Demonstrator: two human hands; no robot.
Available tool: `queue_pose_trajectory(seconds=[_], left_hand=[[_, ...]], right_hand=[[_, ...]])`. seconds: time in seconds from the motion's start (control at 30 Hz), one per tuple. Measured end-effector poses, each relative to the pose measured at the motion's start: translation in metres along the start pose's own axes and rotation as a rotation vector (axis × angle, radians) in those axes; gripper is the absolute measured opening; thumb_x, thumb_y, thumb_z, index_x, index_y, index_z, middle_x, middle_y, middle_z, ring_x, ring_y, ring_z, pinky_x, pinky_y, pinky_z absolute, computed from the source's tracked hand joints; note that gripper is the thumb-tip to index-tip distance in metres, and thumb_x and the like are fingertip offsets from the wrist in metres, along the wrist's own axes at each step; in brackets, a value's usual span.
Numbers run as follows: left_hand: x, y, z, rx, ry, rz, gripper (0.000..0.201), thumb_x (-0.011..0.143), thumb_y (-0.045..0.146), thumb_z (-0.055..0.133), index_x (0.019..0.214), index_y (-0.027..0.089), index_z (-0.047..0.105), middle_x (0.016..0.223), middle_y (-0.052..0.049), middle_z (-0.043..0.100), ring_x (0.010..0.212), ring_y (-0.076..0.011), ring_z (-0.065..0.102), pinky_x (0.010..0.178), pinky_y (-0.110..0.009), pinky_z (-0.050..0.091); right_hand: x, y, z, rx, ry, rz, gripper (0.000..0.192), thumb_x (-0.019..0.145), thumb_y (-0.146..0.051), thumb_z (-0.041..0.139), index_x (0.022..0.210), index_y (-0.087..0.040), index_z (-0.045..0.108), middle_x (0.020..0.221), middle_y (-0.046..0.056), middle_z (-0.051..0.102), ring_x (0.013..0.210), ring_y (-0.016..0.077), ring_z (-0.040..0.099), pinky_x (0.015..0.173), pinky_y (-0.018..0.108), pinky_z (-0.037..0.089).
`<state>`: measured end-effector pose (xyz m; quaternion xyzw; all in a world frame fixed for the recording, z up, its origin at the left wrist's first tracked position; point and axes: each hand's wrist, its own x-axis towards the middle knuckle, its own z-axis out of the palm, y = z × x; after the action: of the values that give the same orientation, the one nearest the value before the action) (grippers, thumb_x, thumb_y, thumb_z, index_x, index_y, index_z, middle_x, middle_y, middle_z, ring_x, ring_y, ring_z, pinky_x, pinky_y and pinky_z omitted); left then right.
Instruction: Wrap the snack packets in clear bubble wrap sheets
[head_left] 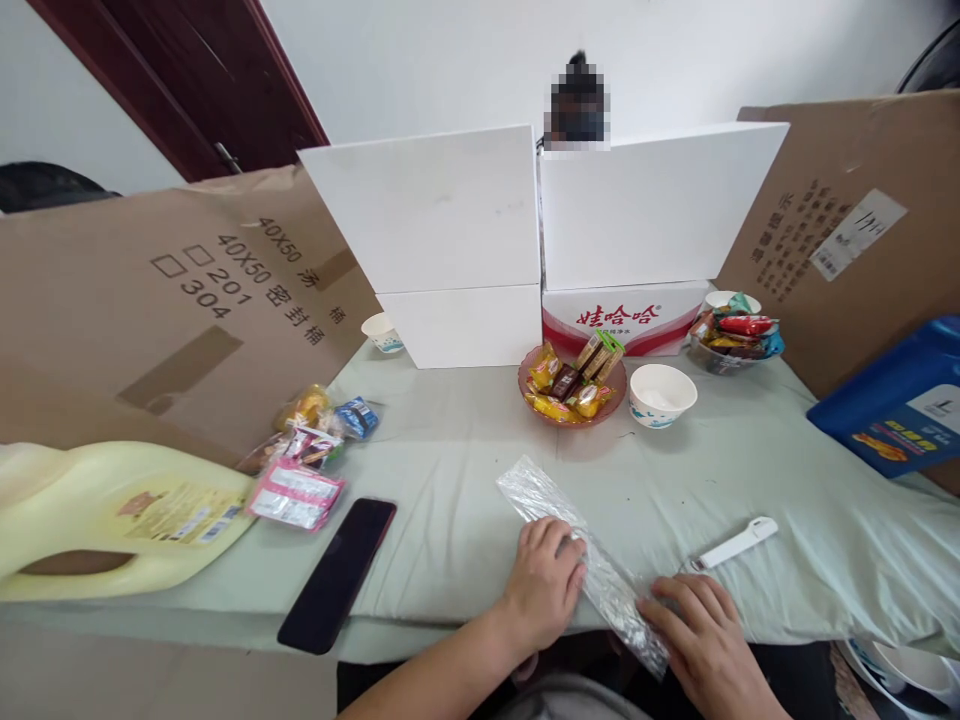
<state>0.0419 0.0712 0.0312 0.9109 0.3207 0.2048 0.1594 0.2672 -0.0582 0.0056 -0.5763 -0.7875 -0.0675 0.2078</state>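
Note:
A long folded strip of clear, crinkled plastic (609,585) lies diagonally across the front of the table, its near end reaching past the edge. My left hand (549,572) presses on its left side with the fingers bent together over the plastic. On the strip's right side, near the lower end, my right hand (697,632) grips the edge with curled fingers; its thumb is hidden. Just beyond my right hand rests a slim white tool (735,545) with a small metal loop at one end.
A pink glass bowl of wrapped snacks (572,412) stands beside a white paper bowl (663,393). Left are a black phone (337,575), snack packets (300,490) and a yellow jug (127,520). A blue bottle (900,400) leans right. White boxes (457,240) and a cardboard panel (172,310) wall the table.

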Motion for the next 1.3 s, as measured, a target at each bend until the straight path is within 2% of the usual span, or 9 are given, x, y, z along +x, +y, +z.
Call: queue_pose_trajectory(seconds=[0.1, 0.23, 0.4, 0.5, 0.6, 0.77, 0.93, 1.17, 1.3], left_hand=[[-0.004, -0.002, -0.002, -0.103, -0.084, 0.176, 0.026, 0.092, 0.031, 0.047, 0.109, 0.020, 0.063, 0.113, -0.010, 0.061, 0.112, -0.0278, 0.049, 0.100, -0.048, 0.037], [-0.007, -0.013, -0.009, -0.330, -0.171, 0.327, 0.042, 0.099, 0.046, 0.033, 0.128, 0.021, 0.051, 0.125, -0.011, 0.060, 0.122, -0.0264, 0.048, 0.109, -0.048, 0.030], [-0.014, -0.027, -0.004, -0.672, -0.084, 0.174, 0.065, 0.097, 0.060, 0.024, 0.145, 0.017, 0.025, 0.143, -0.019, 0.040, 0.128, -0.0297, 0.044, 0.106, -0.047, 0.038], [-0.018, -0.033, 0.005, -0.800, -0.049, 0.043, 0.073, 0.096, 0.063, 0.027, 0.149, 0.015, 0.012, 0.144, -0.022, 0.035, 0.125, -0.0303, 0.047, 0.105, -0.047, 0.039], [-0.019, -0.034, 0.011, -0.846, -0.021, -0.006, 0.071, 0.097, 0.060, 0.031, 0.149, 0.017, 0.010, 0.143, -0.022, 0.035, 0.119, -0.0287, 0.052, 0.103, -0.048, 0.041], [-0.015, -0.029, 0.009, -0.694, -0.001, 0.043, 0.059, 0.098, 0.045, 0.042, 0.146, 0.021, 0.019, 0.136, -0.017, 0.044, 0.106, -0.0239, 0.057, 0.096, -0.045, 0.045], [-0.008, -0.022, 0.003, -0.523, 0.024, 0.145, 0.039, 0.093, 0.036, 0.048, 0.128, 0.019, 0.047, 0.111, -0.011, 0.061, 0.102, -0.0252, 0.054, 0.094, -0.045, 0.044], [-0.009, -0.014, 0.003, -0.289, 0.121, -0.062, 0.015, 0.089, 0.023, 0.052, 0.095, 0.018, 0.065, 0.087, -0.008, 0.059, 0.087, -0.0230, 0.053, 0.078, -0.038, 0.048], [0.013, -0.021, -0.009, -0.181, 0.210, -0.083, 0.014, 0.089, 0.019, 0.052, 0.095, 0.018, 0.064, 0.091, -0.008, 0.057, 0.089, -0.0223, 0.053, 0.079, -0.037, 0.048]], right_hand=[[0.009, -0.004, -0.018, 0.133, 0.012, -0.044, 0.019, 0.084, -0.017, 0.056, 0.096, -0.027, 0.065, 0.116, 0.005, 0.063, 0.115, 0.0241, 0.055, 0.095, 0.039, 0.042], [0.042, -0.007, -0.036, 0.425, -0.062, -0.038, 0.016, 0.089, -0.018, 0.051, 0.099, -0.025, 0.061, 0.107, 0.006, 0.066, 0.116, 0.0226, 0.056, 0.097, 0.039, 0.044], [0.109, -0.002, -0.020, 0.623, -0.162, 0.303, 0.021, 0.094, -0.027, 0.041, 0.102, -0.022, 0.059, 0.096, 0.007, 0.068, 0.089, 0.0185, 0.065, 0.079, 0.032, 0.051], [0.150, 0.002, 0.004, 0.521, -0.232, 0.479, 0.024, 0.091, -0.026, 0.044, 0.111, -0.020, 0.057, 0.087, 0.003, 0.069, 0.080, 0.0170, 0.065, 0.074, 0.028, 0.048], [0.176, 0.002, 0.027, 0.392, -0.281, 0.559, 0.030, 0.087, -0.022, 0.049, 0.116, -0.018, 0.056, 0.087, 0.004, 0.070, 0.081, 0.0186, 0.065, 0.073, 0.028, 0.045], [0.179, 0.000, 0.046, 0.305, -0.286, 0.558, 0.030, 0.087, -0.020, 0.049, 0.115, -0.018, 0.058, 0.104, 0.009, 0.069, 0.093, 0.0208, 0.064, 0.077, 0.029, 0.041], [0.176, 0.004, 0.052, 0.266, -0.305, 0.522, 0.027, 0.089, -0.024, 0.049, 0.114, -0.020, 0.059, 0.111, 0.006, 0.067, 0.094, 0.0178, 0.063, 0.079, 0.026, 0.040], [0.180, 0.009, 0.051, 0.225, -0.353, 0.482, 0.029, 0.089, -0.025, 0.051, 0.116, -0.021, 0.058, 0.116, 0.005, 0.066, 0.097, 0.0176, 0.063, 0.078, 0.026, 0.040], [0.179, 0.005, 0.052, 0.193, -0.356, 0.457, 0.029, 0.091, -0.025, 0.048, 0.118, -0.021, 0.057, 0.118, 0.006, 0.064, 0.100, 0.0177, 0.062, 0.079, 0.025, 0.040]])
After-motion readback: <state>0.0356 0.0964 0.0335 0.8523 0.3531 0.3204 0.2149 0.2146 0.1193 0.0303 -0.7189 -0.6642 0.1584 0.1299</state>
